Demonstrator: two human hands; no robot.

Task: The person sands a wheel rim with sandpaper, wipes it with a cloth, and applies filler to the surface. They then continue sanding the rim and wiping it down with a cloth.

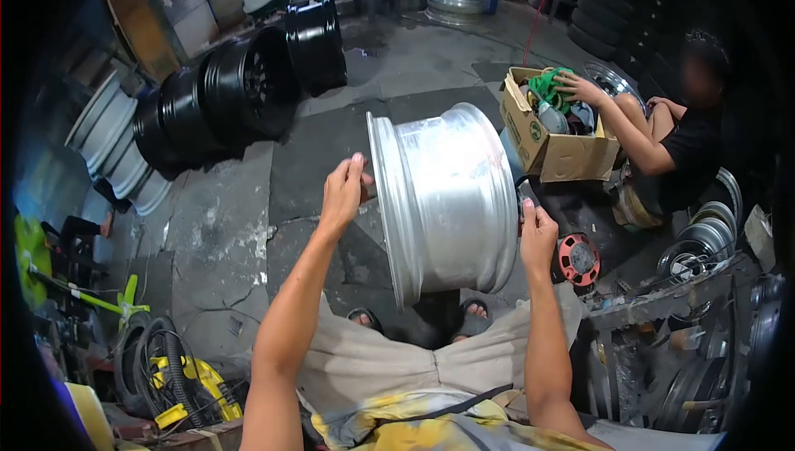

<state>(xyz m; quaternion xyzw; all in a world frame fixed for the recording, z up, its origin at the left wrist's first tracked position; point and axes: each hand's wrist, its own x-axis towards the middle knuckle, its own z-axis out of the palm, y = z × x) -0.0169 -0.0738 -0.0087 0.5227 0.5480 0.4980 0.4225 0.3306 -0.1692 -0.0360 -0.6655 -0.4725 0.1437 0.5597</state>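
Observation:
A bare silver wheel rim [451, 202] is in front of me, lying on its side with its wide barrel facing up. At its left edge is my left hand [341, 192], fingers curled close to the flange; whether they touch it or pinch something dark, I cannot make out. My right hand [538, 237] is closed beside the right flange, with the thumb up against a small dark grey flat piece [527, 193]. What supports the rim from below is hidden.
A co-worker [691, 136] sits at the right, one hand on green cloth in a cardboard box [580, 155]. A red-and-black round object [578, 259] lies near my right hand. Black rims [248, 78] and silver rims [112, 144] stand left; stacked tyres [600, 8] stand behind.

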